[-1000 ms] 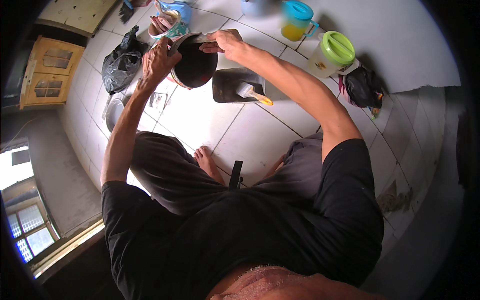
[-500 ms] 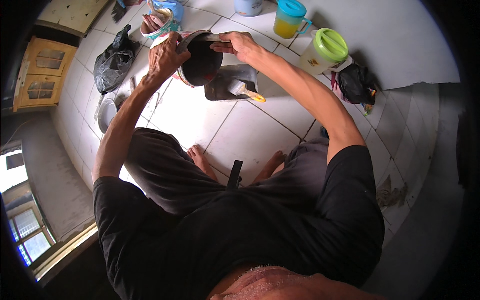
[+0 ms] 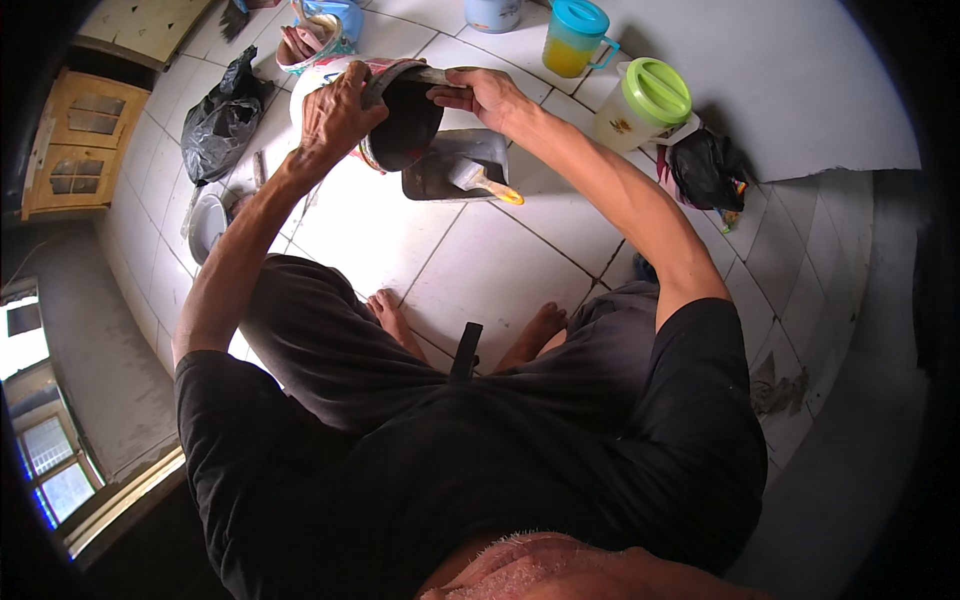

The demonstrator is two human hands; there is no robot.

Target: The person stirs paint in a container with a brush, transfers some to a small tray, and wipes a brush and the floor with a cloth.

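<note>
A white bucket (image 3: pixel 408 118) with a dark inside is tipped over, its mouth facing me. My left hand (image 3: pixel 338 110) is closed on the left part of its rim. My right hand (image 3: pixel 482 96) grips the rim's upper right, fingers curled over the edge. Just below and right of the mouth lies a dark, shallow paint tray (image 3: pixel 425 188). In the tray rests a paintbrush (image 3: pixel 492 185) with a yellow-orange handle, its end past the tray's edge. The bucket covers part of the tray, and what is in the bucket is too dark to tell.
A blue-lidded pitcher (image 3: pixel 568 50) and a green-lidded jug (image 3: pixel 650 100) stand to the right, near a black plastic bag (image 3: pixel 705 165). Another black bag (image 3: pixel 222 125) and a round bowl (image 3: pixel 207 225) lie to the left. A small basket (image 3: pixel 318 50) stands behind the bucket.
More of the bucket's white outer side shows to the left of my left hand. Both hands keep their hold on the rim. The whole view has shifted slightly.
</note>
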